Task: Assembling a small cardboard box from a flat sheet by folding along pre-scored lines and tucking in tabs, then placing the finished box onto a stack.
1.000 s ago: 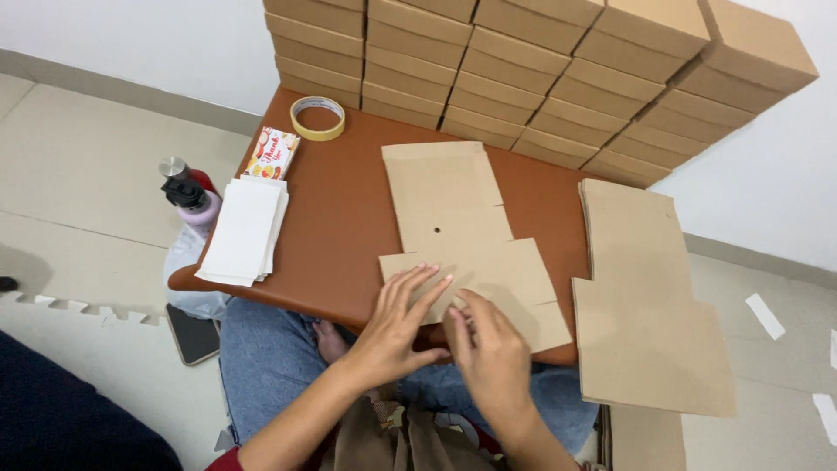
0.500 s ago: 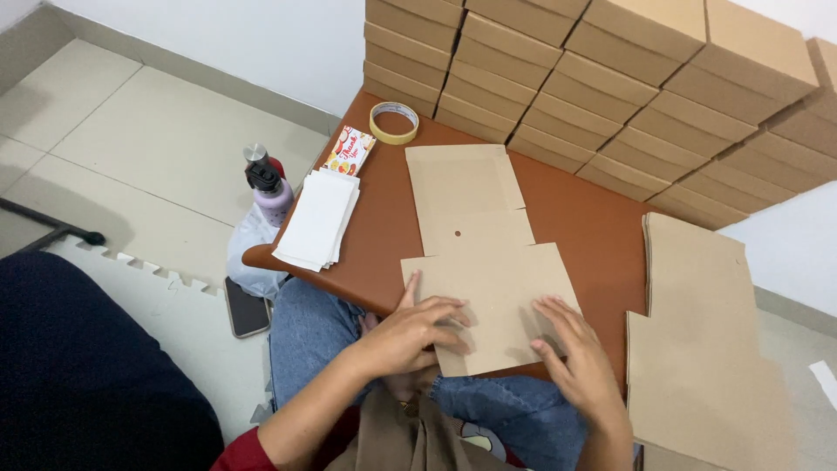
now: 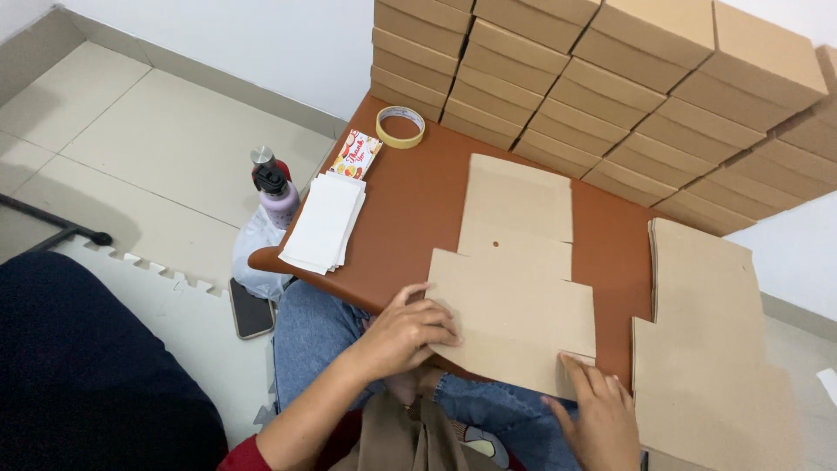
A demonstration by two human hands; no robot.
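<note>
A flat die-cut cardboard box blank (image 3: 514, 270) lies on the brown table (image 3: 410, 209), its near end hanging over the front edge. My left hand (image 3: 405, 331) presses on the blank's near left corner, fingers curled over its edge. My right hand (image 3: 597, 419) touches the near right corner with its fingertips, thumb under the edge. Both hands are in contact with the same blank.
A stack of more flat blanks (image 3: 711, 340) lies to the right. Folded cardboard boxes (image 3: 610, 78) are piled along the back. A tape roll (image 3: 400, 126), a small printed card (image 3: 355, 153) and a pile of white sheets (image 3: 324, 222) sit at left. A bottle (image 3: 275, 192) and a phone (image 3: 250, 307) are on the floor.
The view has swung left and moved closer. My right hand slid from the middle of the blank to its near right corner; my left hand stays at the near left corner.
</note>
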